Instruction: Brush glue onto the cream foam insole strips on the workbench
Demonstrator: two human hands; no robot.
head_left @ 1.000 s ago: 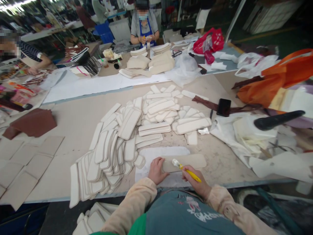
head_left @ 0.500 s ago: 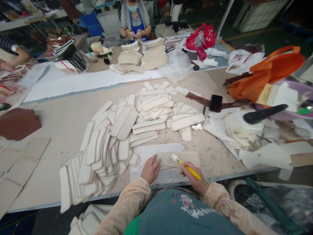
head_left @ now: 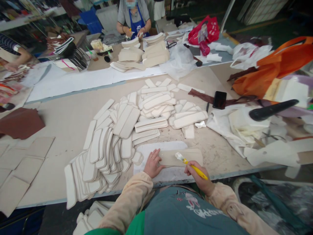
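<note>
head view, and the left hand point(head_left: 153, 165) is laid flat, fingers apart, pressing the near end of a long beige rounded strip point(head_left: 168, 157). that strip stretches out to the right of the hand, lying over a white paper-like sheet point(head_left: 168, 145). the right hand point(head_left: 201, 183) is wrapped around a yellow-handled brush point(head_left: 185, 161), its white head resting on the strip, between the two hands! left of the left hand and beyond it, there's a great sprawling pile of cream rounded flat pieces point(head_left: 96, 147).

on to the containers: up and right of the right hand sits a white plastic container point(head_left: 238, 122), a thick black handle point(head_left: 271, 111) angled over it, its contents hard to make out. farther out, a purple plastic basin point(head_left: 281, 112) has pale yellow and white pieces in it, with a bright orange fabric bag point(head_left: 274, 70) slumped just beside. down to the right of the right hand, below the table edge, a round white tub point(head_left: 236, 186) is loaded with crumpled greyish plastic. well beyond both hands, a red plastic bag point(head_left: 195, 32) sits bunched on the far table.
</note>
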